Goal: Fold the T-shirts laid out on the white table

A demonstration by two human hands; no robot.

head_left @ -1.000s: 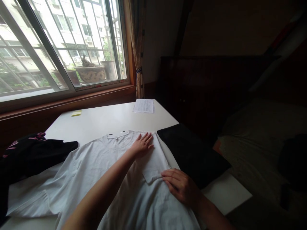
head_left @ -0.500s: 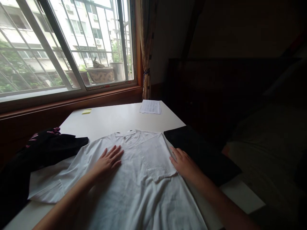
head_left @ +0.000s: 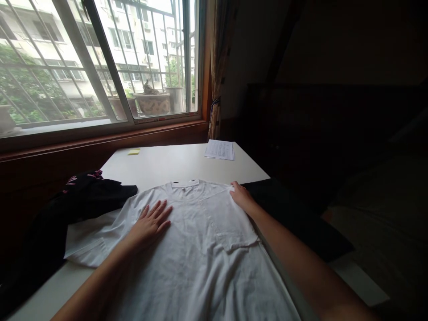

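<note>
A white T-shirt [head_left: 187, 249] lies spread out, its collar facing the window, with one sleeve out to the left. Its right sleeve is folded inward over the chest, and wrinkles run down the body. My left hand [head_left: 152, 223] rests flat on the left chest area, fingers spread. At the shirt's right shoulder is my right hand [head_left: 242, 196], its fingers curled on the fabric edge; the fingertips are partly hidden.
Black clothing with pink marks [head_left: 100, 194] lies left of the shirt, and a dark folded cloth [head_left: 294, 218] lies to the right. Toward the far edge of the white table [head_left: 160, 160] are papers [head_left: 220, 150] and a yellow sticky-note pad [head_left: 134, 151]. A barred window is beyond.
My right hand has moved away from me, from the folded sleeve's side up to the shoulder, and its fingers have curled. My left hand stays on the shirt. The view has shifted slightly left.
</note>
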